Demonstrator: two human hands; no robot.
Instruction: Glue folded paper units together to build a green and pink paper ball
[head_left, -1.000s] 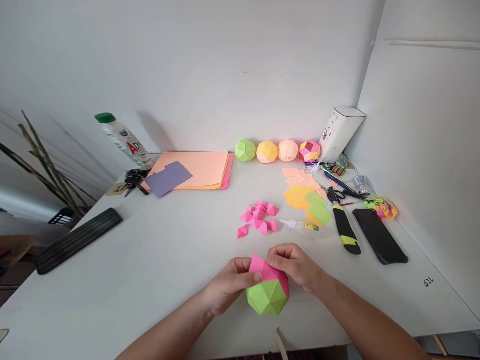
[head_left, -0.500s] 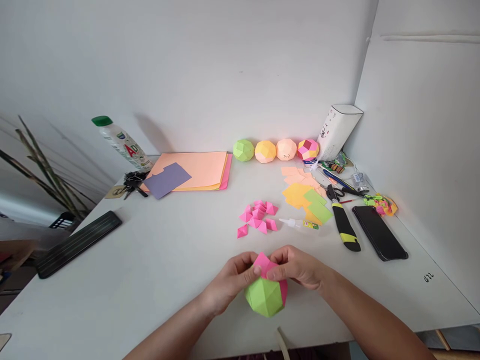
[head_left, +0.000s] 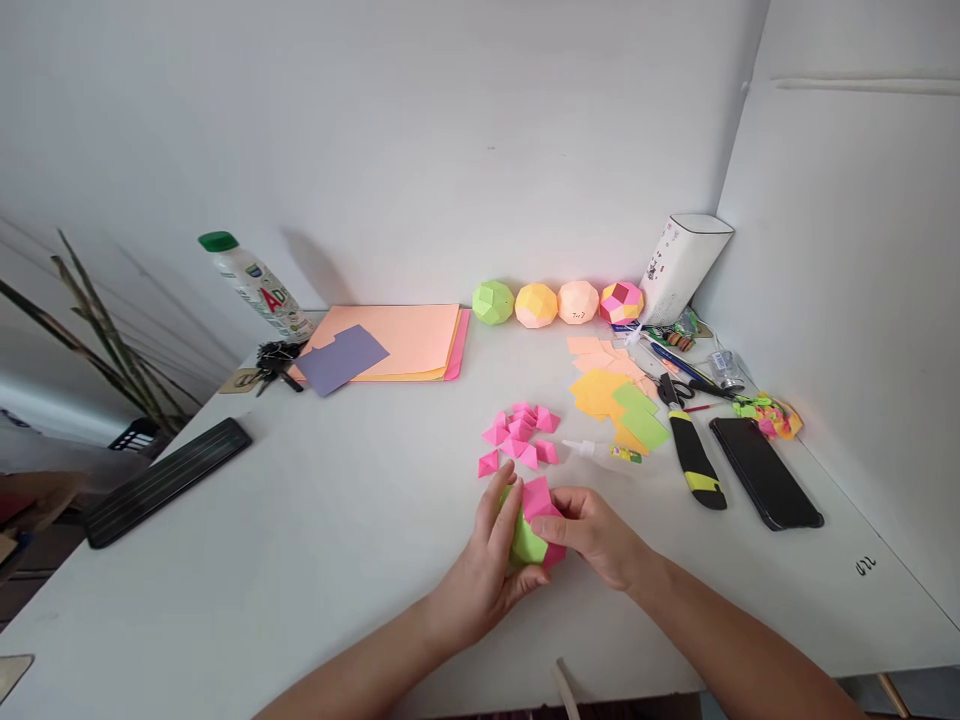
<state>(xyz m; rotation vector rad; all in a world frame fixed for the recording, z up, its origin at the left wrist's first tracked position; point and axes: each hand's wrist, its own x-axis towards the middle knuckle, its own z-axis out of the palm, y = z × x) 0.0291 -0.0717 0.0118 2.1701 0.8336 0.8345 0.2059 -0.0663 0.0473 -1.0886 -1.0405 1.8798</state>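
A green and pink faceted paper ball point(head_left: 529, 540) is held between both hands above the near part of the desk. My left hand point(head_left: 489, 565) wraps its left side and underside, fingers stretched up along it and thumb below. My right hand point(head_left: 596, 530) pinches the pink paper on the ball's right side between thumb and fingers. A pink flap stands up at the top of the ball. Just beyond the hands lies a pile of small folded pink paper pieces point(head_left: 519, 432). Beside the pile is a small glue tube point(head_left: 624, 453) with a clear nozzle.
Finished paper balls point(head_left: 536, 305) line the wall beside a white box point(head_left: 686, 268). Paper scraps point(head_left: 600, 385), a black and yellow cutter point(head_left: 696, 460) and a phone point(head_left: 765, 473) lie right. Paper sheets point(head_left: 409, 335), a bottle point(head_left: 262, 290) and keys point(head_left: 276, 362) are left.
My left hand has turned from pinching the top to cupping the ball's left side. The ball has rotated and risen slightly, and my right hand has kept its pinch on the pink paper.
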